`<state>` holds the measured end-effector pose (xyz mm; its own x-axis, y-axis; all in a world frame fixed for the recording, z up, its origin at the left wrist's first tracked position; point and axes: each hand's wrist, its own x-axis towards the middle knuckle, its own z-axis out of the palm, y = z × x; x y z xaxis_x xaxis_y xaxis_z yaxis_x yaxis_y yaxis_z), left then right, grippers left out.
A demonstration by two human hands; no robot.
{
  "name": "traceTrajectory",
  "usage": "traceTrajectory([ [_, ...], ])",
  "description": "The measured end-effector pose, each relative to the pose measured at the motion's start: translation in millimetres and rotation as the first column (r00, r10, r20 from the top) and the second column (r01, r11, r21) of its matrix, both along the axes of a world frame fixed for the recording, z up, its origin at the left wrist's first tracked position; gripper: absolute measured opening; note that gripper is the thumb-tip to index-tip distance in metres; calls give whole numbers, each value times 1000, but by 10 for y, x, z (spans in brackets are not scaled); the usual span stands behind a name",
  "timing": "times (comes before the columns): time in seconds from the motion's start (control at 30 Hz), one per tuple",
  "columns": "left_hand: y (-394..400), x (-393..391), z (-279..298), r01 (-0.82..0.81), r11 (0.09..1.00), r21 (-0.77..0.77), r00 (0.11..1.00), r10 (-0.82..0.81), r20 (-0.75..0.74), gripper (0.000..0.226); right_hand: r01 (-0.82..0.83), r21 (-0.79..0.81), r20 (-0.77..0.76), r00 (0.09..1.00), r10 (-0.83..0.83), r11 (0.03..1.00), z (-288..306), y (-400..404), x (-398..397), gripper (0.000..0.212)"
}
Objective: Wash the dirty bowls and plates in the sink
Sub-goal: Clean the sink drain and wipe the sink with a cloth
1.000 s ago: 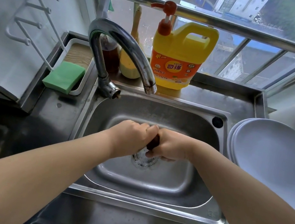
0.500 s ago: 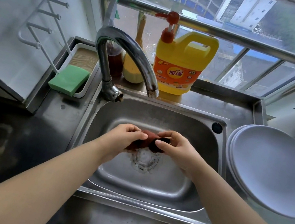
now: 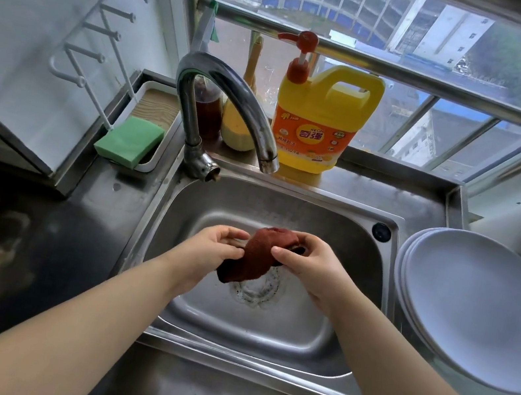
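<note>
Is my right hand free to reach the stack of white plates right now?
Probably not yet: the right hand pinches the red cloth along with the left hand. The path to the plates itself looks clear.

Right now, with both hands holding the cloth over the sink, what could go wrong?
The stack of white plates overhangs the counter edge beside the right hand; an elbow bump might tip it. The brown cloth, pinched by the left hand too, could slip onto the drain in the sink.

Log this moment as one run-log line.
step: unfolding cloth over sink | left hand: pinching cloth | right hand: pinching cloth | tap: off | plates: stacked right of sink
</note>
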<state>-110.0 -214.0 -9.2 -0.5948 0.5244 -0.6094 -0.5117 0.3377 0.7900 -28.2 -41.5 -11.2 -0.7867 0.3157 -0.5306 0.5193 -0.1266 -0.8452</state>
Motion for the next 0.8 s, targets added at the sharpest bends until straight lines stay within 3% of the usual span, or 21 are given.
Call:
traceTrajectory([
  [0.1,-22,34,0,40,999,4,999,-40,32,21,-23,-39,-72,997,20,999,50,18,9,26],
  [0.23,-70,53,45,82,993,88,979,-97,180,30,12,-114,-139,990,-28,993,106,16,24,19],
  [0.33,-112,88,48,69,995,77,984,-81,158,45,3,-18,-139,990,-5,1000,115,30,4,18],
  [0.47,-132,91,-6,48,999,10,999,-48,13,59,-63,21,-151,986,66,998,185,-2,-47,22],
  [0.53,-150,81,-41,79,996,-40,995,-82,-55,46,-64,34,-160,985,69,997,215,-22,-76,22],
  [0.63,-182,69,-33,92,989,-116,982,-109,-155,11,-40,54,-121,992,47,998,215,-5,-94,28],
  [0.73,-196,41,-65,55,987,-149,959,-94,-269,20,-65,32,-92,993,68,997,199,5,-85,31],
  [0.8,-177,25,-68,-67,994,-82,962,43,-268,18,-77,-30,-88,993,74,997,192,-7,-76,36],
])
